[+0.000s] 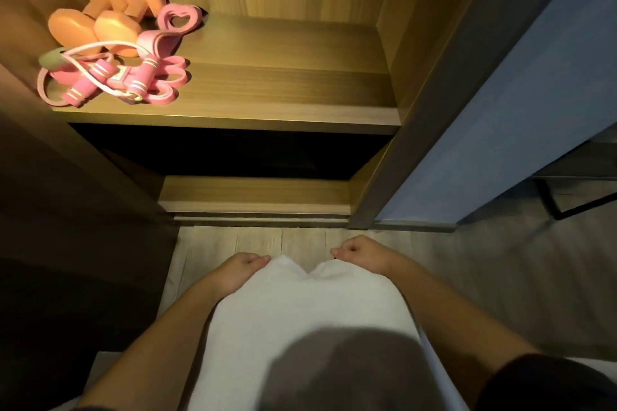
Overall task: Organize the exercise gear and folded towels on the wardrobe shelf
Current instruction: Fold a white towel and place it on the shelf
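Head view | gear looks sorted: dumbbells [100, 22], jump rope [112, 77], pink bands [178, 19] grouped at shelf [283, 87] left | left hand [245, 269], right hand [359, 252] each grip a white towel [300, 310] corner, held low, off shelf | remaining: fold, shelve towel

No text, number, brand or sign can be read anywhere in the head view. A pale patch [117, 77] lies between the pink jump rope handles [149, 68] on the shelf [283, 83]. It is too blurred to tell whether it carries any print.
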The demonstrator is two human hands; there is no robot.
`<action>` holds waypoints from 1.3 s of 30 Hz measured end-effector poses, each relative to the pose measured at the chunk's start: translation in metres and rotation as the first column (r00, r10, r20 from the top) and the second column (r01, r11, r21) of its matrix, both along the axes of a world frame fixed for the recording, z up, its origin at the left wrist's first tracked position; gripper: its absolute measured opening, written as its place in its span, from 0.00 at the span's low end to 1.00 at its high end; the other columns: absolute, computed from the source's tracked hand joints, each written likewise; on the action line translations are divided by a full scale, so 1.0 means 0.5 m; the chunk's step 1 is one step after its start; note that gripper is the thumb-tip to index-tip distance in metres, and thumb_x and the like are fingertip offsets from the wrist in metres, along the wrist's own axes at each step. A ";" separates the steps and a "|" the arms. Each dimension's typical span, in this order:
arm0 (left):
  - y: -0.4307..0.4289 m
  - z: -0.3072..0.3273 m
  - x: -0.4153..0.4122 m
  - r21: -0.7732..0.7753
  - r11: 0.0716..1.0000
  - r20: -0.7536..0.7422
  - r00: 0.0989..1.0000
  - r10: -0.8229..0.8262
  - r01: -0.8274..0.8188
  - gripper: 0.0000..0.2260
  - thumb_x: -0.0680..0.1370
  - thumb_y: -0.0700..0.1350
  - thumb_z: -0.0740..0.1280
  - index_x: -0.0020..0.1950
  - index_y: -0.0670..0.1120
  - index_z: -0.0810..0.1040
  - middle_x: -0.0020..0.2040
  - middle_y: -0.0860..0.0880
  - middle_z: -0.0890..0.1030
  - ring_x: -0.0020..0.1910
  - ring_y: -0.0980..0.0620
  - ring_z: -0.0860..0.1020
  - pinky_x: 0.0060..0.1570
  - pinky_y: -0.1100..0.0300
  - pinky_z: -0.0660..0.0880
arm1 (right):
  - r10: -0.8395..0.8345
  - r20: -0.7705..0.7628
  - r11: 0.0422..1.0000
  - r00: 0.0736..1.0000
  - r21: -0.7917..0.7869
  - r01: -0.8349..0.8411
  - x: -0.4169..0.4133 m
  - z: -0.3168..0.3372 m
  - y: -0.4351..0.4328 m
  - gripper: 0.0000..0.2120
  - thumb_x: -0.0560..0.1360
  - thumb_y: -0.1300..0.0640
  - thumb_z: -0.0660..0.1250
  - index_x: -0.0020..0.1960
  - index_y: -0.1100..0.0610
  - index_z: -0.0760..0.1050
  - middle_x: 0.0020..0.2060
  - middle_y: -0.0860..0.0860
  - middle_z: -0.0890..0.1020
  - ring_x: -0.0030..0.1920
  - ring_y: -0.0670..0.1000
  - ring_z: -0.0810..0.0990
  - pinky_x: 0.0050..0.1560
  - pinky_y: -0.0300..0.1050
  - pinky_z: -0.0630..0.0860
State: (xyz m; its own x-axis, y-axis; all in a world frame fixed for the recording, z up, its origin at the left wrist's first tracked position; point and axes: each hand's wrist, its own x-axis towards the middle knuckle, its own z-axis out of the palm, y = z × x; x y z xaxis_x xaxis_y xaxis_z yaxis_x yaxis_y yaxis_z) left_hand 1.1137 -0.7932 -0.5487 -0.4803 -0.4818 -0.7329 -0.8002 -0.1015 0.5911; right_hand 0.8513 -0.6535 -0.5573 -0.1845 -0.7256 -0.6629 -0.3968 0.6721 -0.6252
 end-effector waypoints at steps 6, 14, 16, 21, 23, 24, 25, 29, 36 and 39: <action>-0.007 -0.012 -0.008 0.079 0.992 0.060 0.993 -0.099 0.095 0.19 0.79 0.68 0.55 0.48 0.59 0.80 0.44 0.62 0.80 0.44 0.62 0.77 0.43 0.64 0.67 | 0.085 0.122 0.968 0.989 0.224 -0.111 -0.005 -0.012 -0.008 0.29 0.72 0.28 0.61 0.61 0.48 0.80 0.56 0.48 0.82 0.56 0.52 0.80 0.61 0.51 0.74; -0.041 0.052 0.035 -0.186 0.954 -0.115 0.959 -0.258 0.234 0.22 0.68 0.71 0.65 0.43 0.54 0.85 0.42 0.55 0.84 0.43 0.57 0.82 0.46 0.56 0.78 | 0.160 -0.087 0.980 0.983 -0.106 -0.169 -0.043 0.048 0.027 0.21 0.74 0.33 0.64 0.37 0.49 0.81 0.37 0.47 0.80 0.42 0.49 0.79 0.43 0.43 0.74; -0.045 0.100 0.033 -0.342 0.876 -0.071 0.920 -0.386 0.341 0.20 0.71 0.68 0.65 0.47 0.54 0.85 0.46 0.57 0.82 0.48 0.58 0.80 0.53 0.53 0.78 | 0.187 -0.179 0.952 0.966 -0.209 -0.223 -0.048 0.089 0.032 0.23 0.74 0.35 0.64 0.39 0.54 0.81 0.39 0.48 0.77 0.42 0.48 0.78 0.43 0.42 0.73; -0.012 0.245 0.031 -0.676 0.646 0.042 0.893 -0.448 0.356 0.24 0.75 0.66 0.61 0.58 0.51 0.83 0.58 0.58 0.78 0.58 0.57 0.76 0.54 0.60 0.75 | 0.111 -0.314 0.895 0.943 -0.381 -0.232 -0.038 0.241 0.063 0.19 0.77 0.40 0.63 0.38 0.52 0.80 0.39 0.45 0.72 0.42 0.47 0.75 0.44 0.46 0.74; 0.014 0.313 0.041 -0.755 0.562 0.042 0.879 -0.475 0.339 0.25 0.74 0.68 0.58 0.49 0.51 0.83 0.46 0.58 0.76 0.44 0.57 0.76 0.40 0.62 0.74 | 0.084 -0.364 0.869 0.927 -0.429 -0.247 -0.025 0.309 0.089 0.19 0.77 0.39 0.62 0.37 0.51 0.80 0.39 0.42 0.71 0.43 0.44 0.74 0.45 0.44 0.73; 0.027 0.347 0.049 -0.779 0.536 0.027 0.871 -0.490 0.326 0.24 0.74 0.68 0.57 0.46 0.51 0.82 0.43 0.56 0.75 0.41 0.56 0.75 0.38 0.60 0.74 | 0.076 -0.400 0.839 0.913 -0.470 -0.276 -0.017 0.343 0.105 0.21 0.77 0.38 0.61 0.36 0.53 0.79 0.39 0.43 0.71 0.42 0.45 0.74 0.43 0.43 0.71; 0.039 0.379 0.060 -0.800 0.511 0.006 0.856 -0.516 0.314 0.24 0.74 0.67 0.58 0.44 0.50 0.81 0.41 0.54 0.74 0.40 0.56 0.74 0.38 0.57 0.74 | 0.072 -0.435 0.798 0.897 -0.514 -0.313 -0.009 0.375 0.122 0.23 0.76 0.37 0.60 0.35 0.55 0.78 0.38 0.45 0.70 0.39 0.46 0.73 0.41 0.43 0.70; 0.087 0.494 0.106 -0.909 0.322 -0.007 0.762 -0.648 0.266 0.24 0.77 0.66 0.57 0.42 0.48 0.81 0.40 0.53 0.74 0.39 0.54 0.75 0.37 0.53 0.73 | 0.020 -0.565 0.683 0.825 -0.595 -0.424 0.019 0.482 0.196 0.25 0.77 0.34 0.58 0.32 0.50 0.76 0.39 0.48 0.73 0.41 0.46 0.72 0.45 0.47 0.69; 0.158 0.626 0.140 -0.988 -0.044 0.142 0.758 -0.637 0.148 0.21 0.75 0.63 0.60 0.37 0.47 0.79 0.43 0.49 0.76 0.36 0.52 0.74 0.31 0.56 0.73 | -0.105 -0.772 0.646 0.626 -0.532 -0.547 0.059 0.617 0.266 0.25 0.74 0.26 0.47 0.35 0.39 0.74 0.44 0.44 0.71 0.50 0.50 0.70 0.56 0.53 0.67; 0.178 0.668 0.150 -0.989 -0.100 0.147 0.758 -0.636 0.108 0.20 0.74 0.63 0.59 0.35 0.49 0.76 0.45 0.50 0.76 0.37 0.52 0.75 0.29 0.56 0.76 | -0.109 -0.746 0.601 0.657 -0.575 -0.554 0.069 0.663 0.287 0.21 0.74 0.26 0.48 0.36 0.35 0.73 0.45 0.40 0.70 0.49 0.44 0.70 0.50 0.45 0.70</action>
State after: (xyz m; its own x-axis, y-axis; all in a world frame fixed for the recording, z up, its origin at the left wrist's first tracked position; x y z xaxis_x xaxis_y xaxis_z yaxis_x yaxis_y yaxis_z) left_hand 1.1889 -0.7041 -0.2148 -0.8876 -0.2077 0.4111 -0.2371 0.9712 -0.0213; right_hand 0.8860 -0.5101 -0.2259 -0.0582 -0.9409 0.3335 -0.9528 -0.0473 -0.2997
